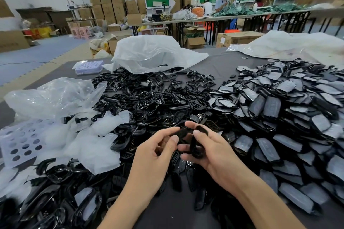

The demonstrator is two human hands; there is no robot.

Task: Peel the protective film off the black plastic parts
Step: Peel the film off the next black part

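**Head view: both hands on one part, mid-frame**

I see both hands held close together just above the worktop (225, 65). The left hand (158, 148) pinches the upper end of a black plastic part (194, 147) between thumb and forefinger. The right hand (212, 148) has its fingers (184, 148) curled round the lower body of the same piece (motion blur here, so I cannot tell whether any film is lifted). The part is clear of the worktop, between the two hands, over the near edge of a heap of bare black frames (149, 96).

Right of the hands lies a large pile of film-covered parts (279, 108), grey-faced and overlapping. Left of them is a drift of crumpled clear film (96, 148), with a perforated tray (20, 143) touching it. A big clear bag (149, 54) sits at the far side of the frames.
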